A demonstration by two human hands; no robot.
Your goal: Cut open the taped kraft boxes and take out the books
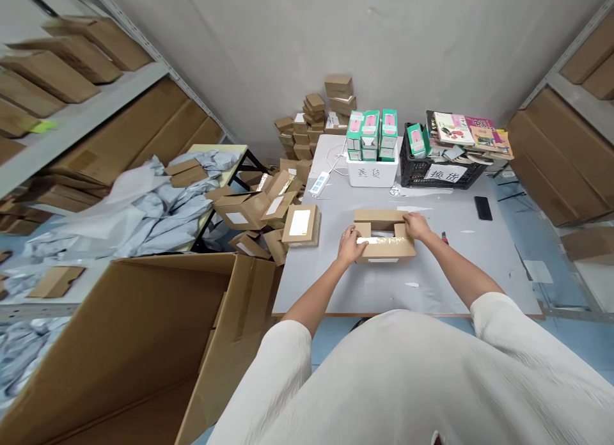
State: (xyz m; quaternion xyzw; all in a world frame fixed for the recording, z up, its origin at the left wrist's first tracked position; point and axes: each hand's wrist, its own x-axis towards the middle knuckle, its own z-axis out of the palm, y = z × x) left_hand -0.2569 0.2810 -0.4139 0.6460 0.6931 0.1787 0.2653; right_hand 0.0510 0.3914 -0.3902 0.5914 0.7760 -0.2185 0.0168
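A small cardboard box (389, 250) sits on the grey table in front of me, its top flaps raised. Torn, shiny tape runs along its front flap, and something pale shows inside, too hidden to name. My left hand (350, 245) grips the front left corner, thumb over the flap. At the far right corner, my right hand (416, 226) pinches the back flap's edge. A red and black utility knife (444, 238) lies just right of the box. Further left rests a closed cardboard box (301, 225) with a white label.
At the table's back stand a white bin (371, 174) of green boxes and a black crate (412, 173) of books. A power strip (320, 183) lies left, a phone (483, 208) right. Opened boxes (244, 208) and a large carton (254, 298) crowd the left side.
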